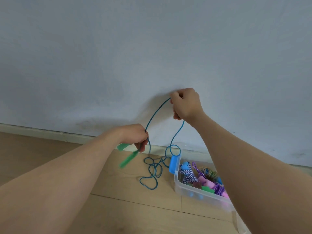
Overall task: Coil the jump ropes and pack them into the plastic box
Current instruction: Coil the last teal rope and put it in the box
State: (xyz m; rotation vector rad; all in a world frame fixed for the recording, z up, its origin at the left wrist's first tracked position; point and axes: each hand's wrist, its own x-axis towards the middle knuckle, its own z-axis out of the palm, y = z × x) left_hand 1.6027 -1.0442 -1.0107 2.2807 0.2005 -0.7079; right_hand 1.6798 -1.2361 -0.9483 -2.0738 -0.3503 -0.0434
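**Two hands on one blue rope, most of it loose on the floor**

Fingers first: the curled fingers of the left hand are wrapped tight round the green handles and the cord beside them, so handles plus rope sit in one grip. Up high, the right hand is closed, thumb and fingers pinching the blue rope, raised in front of the wall. Between the hands the cord makes one arc. A second strand drops from under the right hand toward the floor.

Out from there, the rest lies in a loopy heap on the wood, just beside the plastic box. One loop stands right at the box's blue latch. Box is open w/ other ropes already in: a blue-and-white rope, pink handles. Part of it is hidden by the right forearm.

Risks, as I judge it:
- The heap's loops cross each other, so hauling slack up fast could cinch a knot.
- The loop by the latch could snag and drag the box.
- The handles look blurred, prob. swinging, so they could slip from the grip or flick the coil apart.
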